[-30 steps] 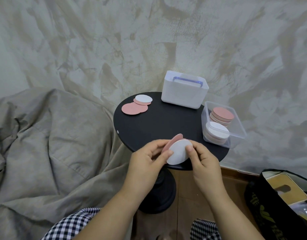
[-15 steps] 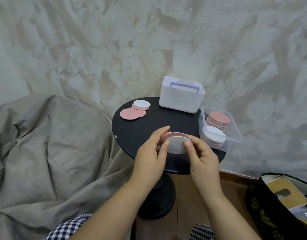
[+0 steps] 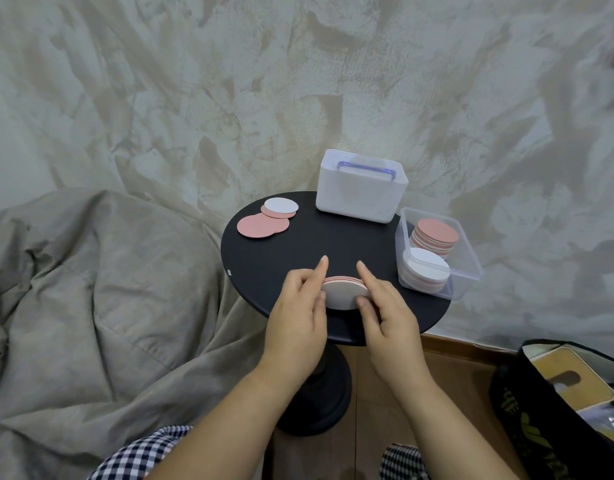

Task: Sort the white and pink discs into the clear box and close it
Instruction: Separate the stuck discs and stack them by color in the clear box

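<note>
Both my hands hold a small stack of discs (image 3: pixel 343 293), white face toward me and pink edges on top, just above the front of the round black table (image 3: pixel 333 244). My left hand (image 3: pixel 298 313) pinches its left side and my right hand (image 3: pixel 385 310) pinches its right side, forefingers stretched out. The clear box (image 3: pixel 468 261) stands open at the table's right edge with a pink stack (image 3: pixel 435 232) at the back and a white-topped stack (image 3: pixel 427 266) in front. Loose pink discs (image 3: pixel 260 225) and a white disc (image 3: pixel 281 205) lie at the table's far left.
A white lidded container with a blue handle (image 3: pixel 361 188) stands at the table's back. Crumpled beige fabric (image 3: pixel 91 289) lies to the left. A black bag (image 3: pixel 558 410) sits on the wooden floor at the lower right. A mottled wall rises behind.
The held stack has tipped from upright toward flat and moved forward over the table. Both hands moved with it.
</note>
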Demonstrator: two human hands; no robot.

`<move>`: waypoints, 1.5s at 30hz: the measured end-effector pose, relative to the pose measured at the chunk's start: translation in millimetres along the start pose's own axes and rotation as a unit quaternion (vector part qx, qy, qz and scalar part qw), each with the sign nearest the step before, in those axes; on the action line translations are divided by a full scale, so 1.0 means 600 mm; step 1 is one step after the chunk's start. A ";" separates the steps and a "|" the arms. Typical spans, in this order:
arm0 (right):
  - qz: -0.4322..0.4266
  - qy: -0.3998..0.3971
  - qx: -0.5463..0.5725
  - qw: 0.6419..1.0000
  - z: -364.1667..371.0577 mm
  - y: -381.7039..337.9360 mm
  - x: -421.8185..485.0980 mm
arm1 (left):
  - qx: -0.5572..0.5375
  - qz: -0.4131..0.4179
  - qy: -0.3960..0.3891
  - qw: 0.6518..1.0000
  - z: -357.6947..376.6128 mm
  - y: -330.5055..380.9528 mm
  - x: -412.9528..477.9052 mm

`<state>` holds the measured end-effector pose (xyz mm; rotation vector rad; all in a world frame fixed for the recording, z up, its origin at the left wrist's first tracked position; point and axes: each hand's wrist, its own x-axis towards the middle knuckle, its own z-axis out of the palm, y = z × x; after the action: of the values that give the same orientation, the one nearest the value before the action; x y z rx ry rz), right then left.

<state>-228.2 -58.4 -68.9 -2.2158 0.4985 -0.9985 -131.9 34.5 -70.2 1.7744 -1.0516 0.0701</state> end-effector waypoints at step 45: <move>0.151 0.097 0.216 0.960 -0.087 0.020 0.039 | -0.146 -0.040 0.027 0.988 0.023 0.056 0.052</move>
<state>-254.2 -101.5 -38.7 -1.6089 0.6177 -1.0477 -140.9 1.4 -37.0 1.5384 -0.9022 -0.0812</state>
